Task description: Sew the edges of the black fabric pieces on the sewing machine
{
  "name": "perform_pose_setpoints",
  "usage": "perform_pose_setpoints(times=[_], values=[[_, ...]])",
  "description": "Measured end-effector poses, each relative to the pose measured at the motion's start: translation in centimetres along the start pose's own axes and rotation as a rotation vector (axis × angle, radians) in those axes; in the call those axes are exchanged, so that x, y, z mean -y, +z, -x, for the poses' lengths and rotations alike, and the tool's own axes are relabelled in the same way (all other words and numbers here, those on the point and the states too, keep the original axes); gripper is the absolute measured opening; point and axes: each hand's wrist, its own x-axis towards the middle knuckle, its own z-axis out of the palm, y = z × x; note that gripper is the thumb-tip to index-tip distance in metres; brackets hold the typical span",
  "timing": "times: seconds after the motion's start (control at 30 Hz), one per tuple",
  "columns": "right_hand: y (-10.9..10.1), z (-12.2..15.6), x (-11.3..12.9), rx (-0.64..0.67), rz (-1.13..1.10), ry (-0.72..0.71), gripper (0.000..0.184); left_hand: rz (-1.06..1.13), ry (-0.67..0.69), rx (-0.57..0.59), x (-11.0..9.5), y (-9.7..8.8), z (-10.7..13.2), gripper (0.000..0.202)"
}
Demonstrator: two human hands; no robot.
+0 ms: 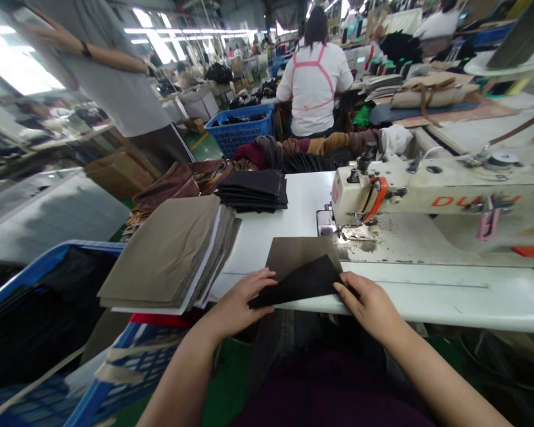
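Observation:
A black fabric piece (300,282) lies partly over an olive-brown fabric piece (293,252) at the table's front edge. On its left end, my left hand (244,299) grips the black piece between thumb and fingers. My right hand (367,302) pinches the right corner, where the layers meet. Just beyond the fabric's upper right corner is the sewing machine's needle and presser foot area (349,231). Left of my left hand stands a tall stack of olive-brown pieces (164,249) with white sheets between. A pile of dark folded pieces (251,190) sits behind it.
The white sewing machine (448,184) fills the table's right side. A blue basket (102,379) holding dark fabric stands at lower left. Cloth bundles (311,148) line the table's far edge. Beyond sit a person in white (313,77) and a blue crate (242,127); another person (111,77) stands at left.

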Motion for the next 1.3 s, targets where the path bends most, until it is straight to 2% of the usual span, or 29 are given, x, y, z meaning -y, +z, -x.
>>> perform_pose_setpoints(times=[0.07,0.2,0.27,0.33,0.43,0.53,0.63,0.7,0.87,0.97,1.03,1.17,1.3], values=[[0.0,0.0,0.1,-0.005,0.008,0.077,0.029,0.037,-0.073,-0.131,0.1,0.9,-0.9,0.022],[0.0,-0.5,0.5,-0.026,0.077,0.205,0.029,-0.071,-0.174,-0.316,0.4,2.6,-2.9,0.03],[0.1,-0.8,0.7,-0.029,0.126,0.227,0.028,-0.166,-0.185,-0.345,0.4,2.9,-3.6,0.031],[0.2,-1.0,0.8,-0.027,0.172,0.23,0.026,-0.245,-0.198,-0.326,0.1,3.0,-4.1,0.027],[0.3,-1.0,1.0,-0.043,0.214,0.213,0.024,-0.354,-0.228,-0.381,-1.0,2.9,-4.6,0.011],[0.5,-0.7,0.9,-0.067,0.208,0.173,0.024,-0.448,-0.146,-0.489,-2.6,2.9,-6.1,0.031],[0.6,-0.5,0.7,-0.081,0.178,0.154,0.025,-0.428,0.035,-0.378,-3.9,3.4,-8.9,0.038],[0.7,-0.4,0.7,-0.097,0.157,0.146,0.026,-0.386,0.088,-0.283,-4.3,3.9,-11.1,0.039],[0.8,-0.5,0.7,-0.103,0.203,0.137,0.026,-0.421,0.012,-0.112,-4.3,4.7,-15.2,0.016],[0.9,-0.6,0.9,-0.077,0.264,0.209,0.028,-0.519,-0.032,-0.068,-4.6,4.9,-16.1,0.019],[0.9,-0.7,1.0,-0.06,0.302,0.223,0.037,-0.554,-0.065,-0.045,-4.9,4.9,-16.3,0.019],[0.9,-0.7,1.1,-0.051,0.372,0.168,0.048,-0.617,-0.106,0.006,-5.2,5.2,-16.6,0.019],[0.8,-0.8,1.3,-0.045,0.407,0.14,0.047,-0.659,-0.103,0.01,-5.2,5.4,-16.8,0.018]])
